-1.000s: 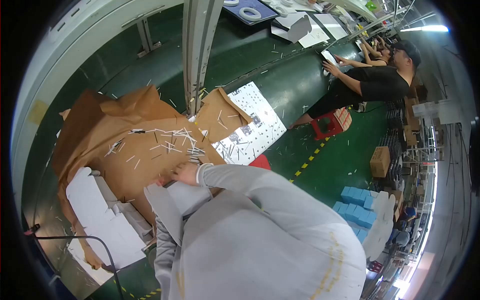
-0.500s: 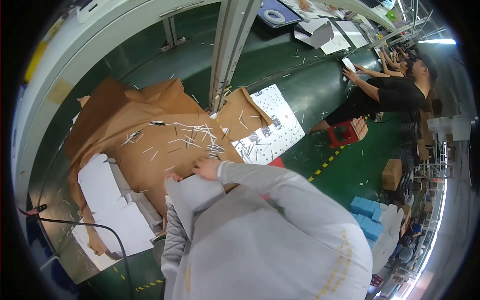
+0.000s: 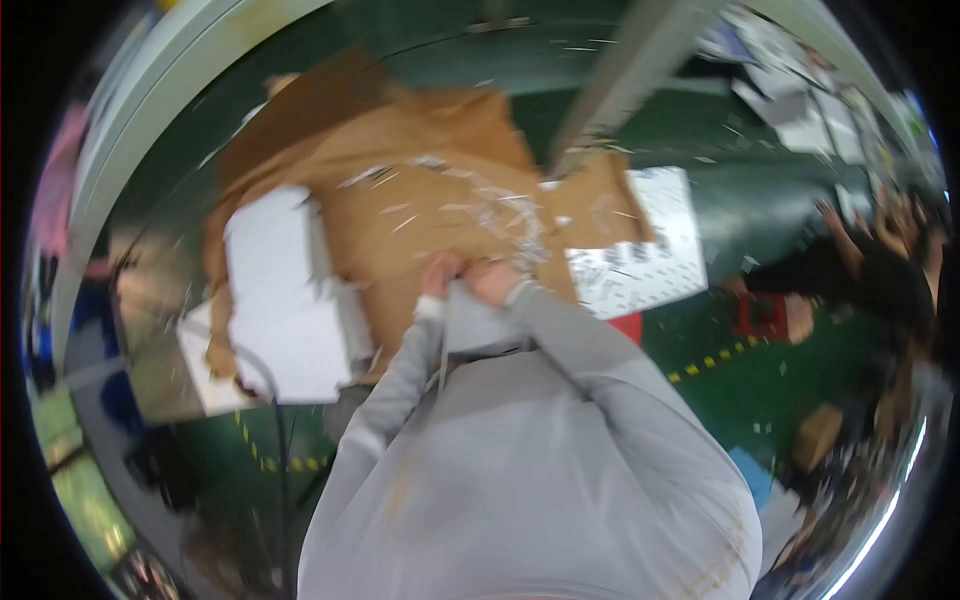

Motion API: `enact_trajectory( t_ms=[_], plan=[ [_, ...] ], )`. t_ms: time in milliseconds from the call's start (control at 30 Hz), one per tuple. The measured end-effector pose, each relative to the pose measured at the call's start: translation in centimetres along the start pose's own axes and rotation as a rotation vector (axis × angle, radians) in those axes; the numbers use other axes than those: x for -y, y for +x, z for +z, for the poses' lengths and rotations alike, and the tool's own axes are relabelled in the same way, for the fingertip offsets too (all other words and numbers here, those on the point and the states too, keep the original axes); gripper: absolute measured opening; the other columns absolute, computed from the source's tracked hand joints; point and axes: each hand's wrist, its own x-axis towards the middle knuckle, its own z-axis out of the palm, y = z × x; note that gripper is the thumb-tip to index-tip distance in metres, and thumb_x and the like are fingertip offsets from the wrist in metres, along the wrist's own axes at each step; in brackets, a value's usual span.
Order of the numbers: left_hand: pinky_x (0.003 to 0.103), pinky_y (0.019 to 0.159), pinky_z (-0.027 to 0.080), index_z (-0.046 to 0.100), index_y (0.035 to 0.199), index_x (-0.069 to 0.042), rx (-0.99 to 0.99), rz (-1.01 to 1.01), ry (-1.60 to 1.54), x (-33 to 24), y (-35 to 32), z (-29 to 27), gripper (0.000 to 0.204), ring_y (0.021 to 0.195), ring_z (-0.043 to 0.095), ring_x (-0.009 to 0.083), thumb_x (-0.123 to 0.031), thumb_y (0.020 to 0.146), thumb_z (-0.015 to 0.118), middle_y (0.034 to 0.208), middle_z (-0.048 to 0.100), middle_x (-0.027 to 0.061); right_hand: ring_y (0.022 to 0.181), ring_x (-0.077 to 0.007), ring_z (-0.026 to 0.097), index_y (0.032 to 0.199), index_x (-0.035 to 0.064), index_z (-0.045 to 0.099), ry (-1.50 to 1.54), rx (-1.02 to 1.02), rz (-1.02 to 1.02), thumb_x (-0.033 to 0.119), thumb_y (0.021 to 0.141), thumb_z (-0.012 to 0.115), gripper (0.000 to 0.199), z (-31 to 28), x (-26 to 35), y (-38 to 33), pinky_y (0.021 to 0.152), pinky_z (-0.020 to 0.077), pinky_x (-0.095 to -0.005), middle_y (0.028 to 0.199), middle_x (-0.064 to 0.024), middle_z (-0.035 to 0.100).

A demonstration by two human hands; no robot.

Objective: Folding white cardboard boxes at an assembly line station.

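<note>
The head view is motion-blurred, so fine detail is limited. Both hands are raised close together at the centre of the picture, directly above the person's grey-sleeved forearms. The left hand (image 3: 440,275) and the right hand (image 3: 492,281) sit side by side, almost touching, with the fingers curled inward. Each hand appears to grip the upper edge of a grey fabric piece (image 3: 478,325) that hangs between the two wrists and matches the colour of the sleeves. Whether the fingers pinch this edge or merely rest against it cannot be told through the blur. The grey fabric piece lies just below the hands, in front of the person's chest. Behind the hands, a large sheet of brown cardboard (image 3: 420,190) covers the green work surface (image 3: 700,210). Small white paper strips (image 3: 500,210) are scattered over the brown cardboard, densest just above the right hand. A white cardboard blank (image 3: 280,290) lies to the left of the hands, partly over the brown cardboard. A white perforated sheet (image 3: 640,255) lies to the right of the hands, its near edge beside the brown cardboard. A grey metal post (image 3: 640,70) rises from the work surface beyond the cardboard. At the right rim, another person (image 3: 880,280) in dark clothing reaches toward the work surface, well apart from the wearer's hands.
</note>
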Motion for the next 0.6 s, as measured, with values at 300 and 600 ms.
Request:
enact_trajectory(
  t_ms=[300, 600],
  plan=[
    [0.053, 0.098, 0.026, 0.042, 0.124, -0.004, -0.989, 0.047, 1.953, -28.0, -11.9, 9.5, 0.080, 0.122, 0.026, 0.0461, -0.036, 0.057, 0.073, 0.135, 0.025, 0.0287, 0.076, -0.0399, 0.060, 0.088, -0.0013, 0.062, -0.045, -0.575, 1.181, 0.043, 0.086, 0.049, 0.046, -13.2, -18.2, -23.5, 0.067, 0.0478, -0.0454, 0.082, -0.0224, 0.063],
    [0.043, 0.073, 0.047, 0.056, 0.104, 0.001, -0.844, -0.170, 1.580, -27.1, -13.3, 12.1, 0.032, 0.084, 0.057, 0.0393, -0.016, 0.077, 0.058, 0.090, 0.059, 0.0232, 0.071, -0.0180, 0.060, 0.096, -0.0008, 0.061, 0.752, -0.856, 1.057, 0.022, 0.089, 0.047, 0.028, -4.1, -19.0, -22.1, 0.066, 0.0479, -0.0314, 0.088, -0.0091, 0.063]
  ],
)
